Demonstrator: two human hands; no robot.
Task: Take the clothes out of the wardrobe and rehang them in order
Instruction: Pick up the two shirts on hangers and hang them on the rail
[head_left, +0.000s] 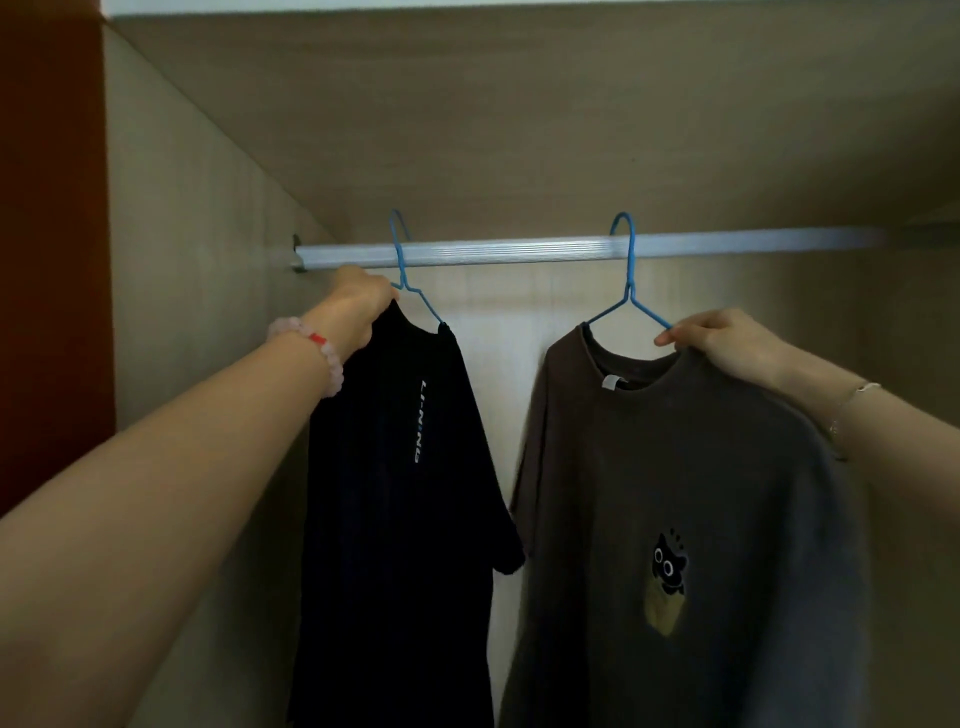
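A silver rail runs across the wardrobe. A black T-shirt with white lettering hangs on a blue hanger hooked over the rail at the left. My left hand grips that hanger's left shoulder at the shirt's collar. To the right, a brown T-shirt with a small cat print hangs on a second blue hanger, also hooked on the rail. My right hand pinches this hanger's right arm together with the collar.
The wardrobe's left side wall stands close to the black shirt. The top panel sits above the rail. The rail runs bare to the right of the brown shirt. A red-brown surface borders the wardrobe at left.
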